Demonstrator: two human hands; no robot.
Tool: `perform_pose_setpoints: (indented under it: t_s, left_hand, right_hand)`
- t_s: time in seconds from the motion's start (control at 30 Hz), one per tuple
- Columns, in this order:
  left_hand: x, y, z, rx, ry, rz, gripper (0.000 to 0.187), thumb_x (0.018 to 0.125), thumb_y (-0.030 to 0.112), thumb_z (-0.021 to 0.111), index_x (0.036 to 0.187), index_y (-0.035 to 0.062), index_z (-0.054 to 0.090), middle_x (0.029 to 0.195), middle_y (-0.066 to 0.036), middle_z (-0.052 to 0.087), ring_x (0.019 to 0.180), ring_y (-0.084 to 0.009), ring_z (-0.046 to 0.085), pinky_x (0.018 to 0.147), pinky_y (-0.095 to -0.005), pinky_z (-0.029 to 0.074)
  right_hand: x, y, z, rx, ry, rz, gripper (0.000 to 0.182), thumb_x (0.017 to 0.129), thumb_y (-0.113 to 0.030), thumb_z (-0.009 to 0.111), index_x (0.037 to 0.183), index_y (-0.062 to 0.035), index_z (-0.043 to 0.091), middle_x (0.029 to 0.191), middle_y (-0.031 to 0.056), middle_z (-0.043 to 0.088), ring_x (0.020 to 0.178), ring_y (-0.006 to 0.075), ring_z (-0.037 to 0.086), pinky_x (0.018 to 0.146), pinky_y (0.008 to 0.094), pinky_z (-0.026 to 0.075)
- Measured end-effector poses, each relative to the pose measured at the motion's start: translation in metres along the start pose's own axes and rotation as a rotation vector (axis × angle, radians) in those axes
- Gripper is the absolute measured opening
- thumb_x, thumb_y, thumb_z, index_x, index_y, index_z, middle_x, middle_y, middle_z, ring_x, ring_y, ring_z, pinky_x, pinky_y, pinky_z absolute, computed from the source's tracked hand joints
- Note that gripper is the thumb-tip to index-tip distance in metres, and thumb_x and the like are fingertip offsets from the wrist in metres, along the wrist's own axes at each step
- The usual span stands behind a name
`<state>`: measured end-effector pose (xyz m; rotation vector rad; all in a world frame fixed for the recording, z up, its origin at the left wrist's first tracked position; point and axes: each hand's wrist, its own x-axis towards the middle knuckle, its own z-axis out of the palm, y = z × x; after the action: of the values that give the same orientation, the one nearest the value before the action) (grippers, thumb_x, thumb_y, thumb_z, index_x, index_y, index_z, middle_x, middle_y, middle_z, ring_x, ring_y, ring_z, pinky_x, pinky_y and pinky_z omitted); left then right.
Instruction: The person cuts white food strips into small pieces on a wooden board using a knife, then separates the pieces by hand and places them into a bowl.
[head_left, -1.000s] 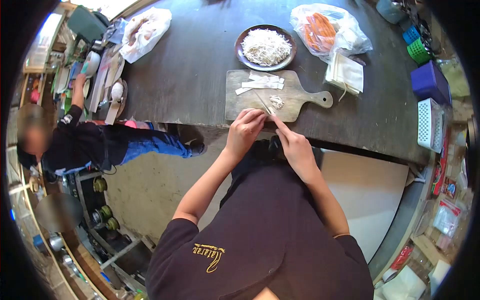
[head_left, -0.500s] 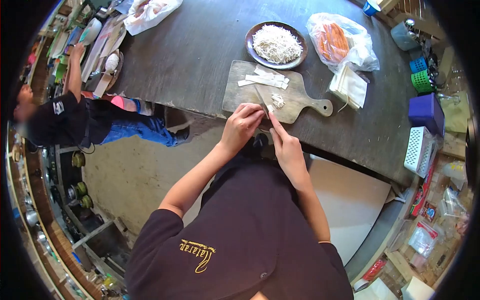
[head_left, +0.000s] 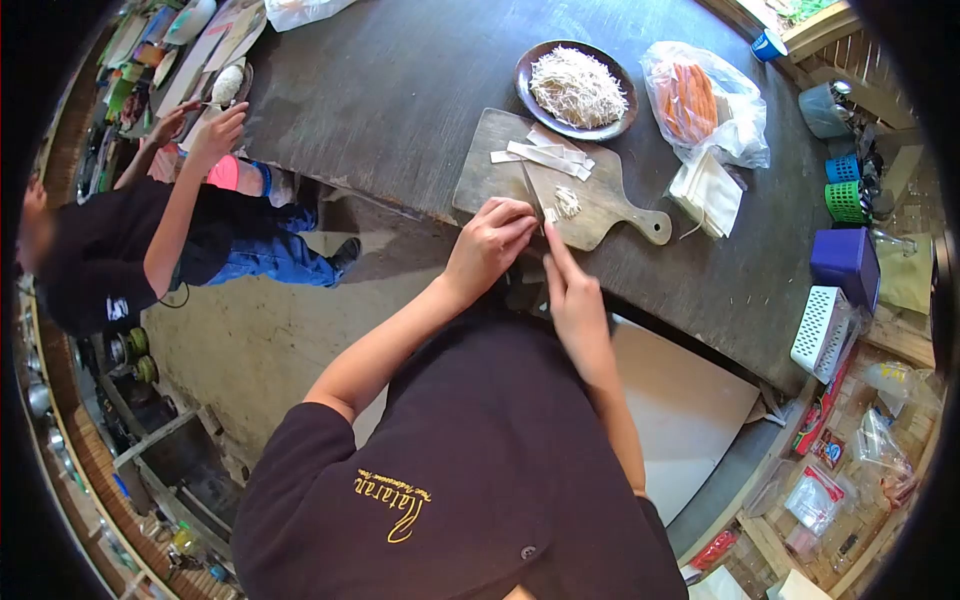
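Observation:
My right hand (head_left: 577,295) is closed round a knife, its index finger stretched along it. The thin knife blade (head_left: 531,186) points away over the wooden cutting board (head_left: 483,185). Close by on the left, my left hand (head_left: 493,243) has its fingers pinched together at the board's near edge, by the blade; what they hold is hidden. Several flat pale strips (head_left: 548,156) lie across the far part of the board. Right of the blade is a small heap of finely cut pieces (head_left: 567,202).
Behind the board stands a dark plate (head_left: 523,98) heaped with white shreds (head_left: 577,88). To its right lie a plastic bag of orange sticks (head_left: 690,105) and a stack of pale sheets (head_left: 707,196). Baskets (head_left: 847,203) line the right side. Another person (head_left: 130,240) works at the left.
The view has shifted slightly, so the board and plate appear farther right. Both my hands stay at the board with the knife. The other person's arms now reach toward a white object.

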<state>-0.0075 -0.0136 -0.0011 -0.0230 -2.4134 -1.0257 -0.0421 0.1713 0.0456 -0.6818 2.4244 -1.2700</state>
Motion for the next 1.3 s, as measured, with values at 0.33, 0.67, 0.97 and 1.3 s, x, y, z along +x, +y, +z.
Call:
perform_pose_setpoints:
  t_s: [0.33, 0.67, 0.97, 1.3]
  left_hand:
    - [-0.003, -0.007, -0.001, -0.258, 0.329, -0.352, 0.015, 0.084, 0.002, 0.081, 0.083, 0.0048, 0.066, 0.104, -0.008, 0.075, 0.101, -0.0257, 0.072, 0.088, -0.0354, 0.057]
    - [0.001, -0.019, -0.011, -0.142, 0.263, -0.137, 0.018, 0.078, 0.0, 0.076, 0.092, 0.0053, 0.065, 0.11, -0.011, 0.073, 0.106, -0.0317, 0.069, 0.092, -0.0403, 0.056]
    - [0.003, -0.01, -0.006, -0.413, 0.26, -0.222, 0.008, 0.09, -0.002, 0.066, 0.097, 0.003, 0.065, 0.113, -0.01, 0.07, 0.109, -0.0242, 0.067, 0.099, -0.0372, 0.052]
    - [0.016, 0.008, -0.012, -1.411, 0.29, -0.413, 0.009, 0.1, 0.014, 0.052, 0.097, 0.0068, 0.057, 0.115, -0.009, 0.059, 0.11, -0.0183, 0.055, 0.105, -0.0336, 0.043]
  right_hand:
    - [-0.024, -0.001, -0.018, 0.171, -0.001, 0.295, 0.054, 0.112, -0.016, 0.061, 0.164, -0.0265, 0.051, 0.072, 0.0076, 0.05, 0.069, 0.0106, 0.046, 0.069, 0.0285, 0.051]
    - [-0.031, 0.002, -0.013, 0.13, -0.041, 0.29, 0.054, 0.112, -0.018, 0.061, 0.164, -0.0295, 0.05, 0.075, 0.0103, 0.052, 0.069, 0.0106, 0.044, 0.068, 0.0294, 0.048]
    - [-0.035, -0.001, -0.014, 0.222, -0.083, 0.319, 0.054, 0.112, -0.02, 0.061, 0.164, -0.0294, 0.05, 0.078, 0.0119, 0.054, 0.074, 0.0108, 0.045, 0.074, 0.0297, 0.049]
    - [-0.037, 0.005, -0.016, 0.212, -0.077, 0.338, 0.053, 0.112, -0.021, 0.061, 0.163, -0.0296, 0.052, 0.083, 0.0152, 0.059, 0.075, 0.0101, 0.047, 0.079, 0.0296, 0.051]
